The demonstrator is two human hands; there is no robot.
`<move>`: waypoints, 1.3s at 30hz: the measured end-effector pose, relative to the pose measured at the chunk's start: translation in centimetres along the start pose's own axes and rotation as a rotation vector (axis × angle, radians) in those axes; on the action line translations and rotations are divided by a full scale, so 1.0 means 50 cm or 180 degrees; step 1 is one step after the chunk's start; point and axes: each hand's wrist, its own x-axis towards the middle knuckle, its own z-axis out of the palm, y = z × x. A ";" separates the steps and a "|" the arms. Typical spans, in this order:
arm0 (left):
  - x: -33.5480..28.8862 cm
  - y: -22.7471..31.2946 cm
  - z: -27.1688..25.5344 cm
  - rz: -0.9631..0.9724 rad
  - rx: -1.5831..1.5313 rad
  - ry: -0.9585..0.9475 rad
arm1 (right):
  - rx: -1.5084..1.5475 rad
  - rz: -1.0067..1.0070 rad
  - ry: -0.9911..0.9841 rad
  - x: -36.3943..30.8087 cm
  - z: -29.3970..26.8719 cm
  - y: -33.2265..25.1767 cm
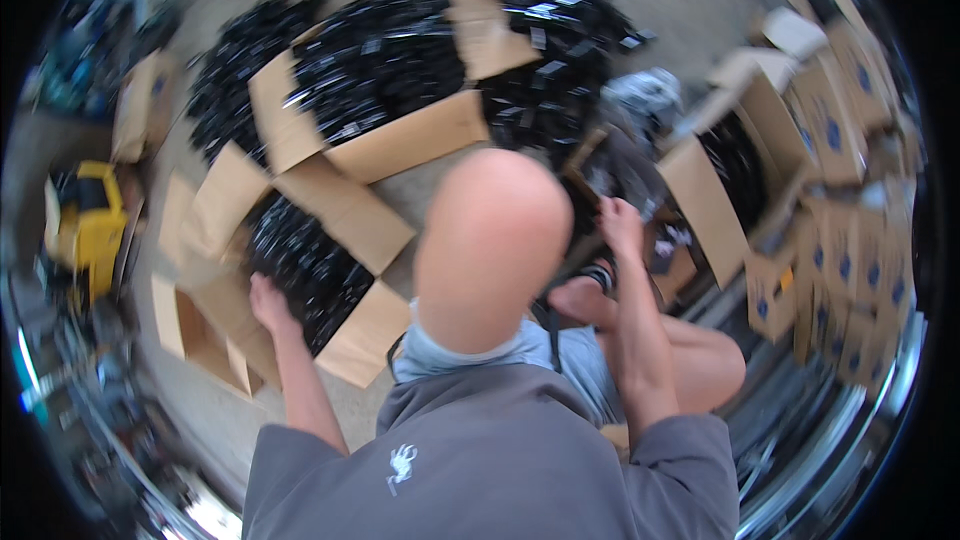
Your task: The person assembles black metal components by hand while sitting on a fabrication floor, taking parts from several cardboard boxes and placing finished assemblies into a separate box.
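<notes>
Boxes stand on the floor (355, 405). The near box (345, 212) is left of the knee (500, 230) and contains packets (300, 245); the left hand (270, 303) is at its left edge. The side box (208, 345) is just left of the near box. The far box (410, 136), heaped with packets, is beyond the near box's far right corner. Loose packets lie left and right of the far box. The right box (698, 195), also holding packets, is right of the right hand (622, 225). The bag (642, 92) lies beyond that hand. Stacked cartons (845, 255) stand right of the right box.
</notes>
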 end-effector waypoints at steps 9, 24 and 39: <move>-0.264 0.300 0.321 0.2551 0.1873 -0.0350 | -0.0952 0.0351 0.0548 -0.083 0.065 0.067; -0.641 0.545 0.503 0.3006 0.0422 -0.2408 | -0.2068 -0.1913 0.1118 -0.062 0.121 0.081; -0.961 0.671 0.686 0.4872 0.1217 -0.4369 | -0.0595 -0.0822 0.0760 -0.086 0.090 0.008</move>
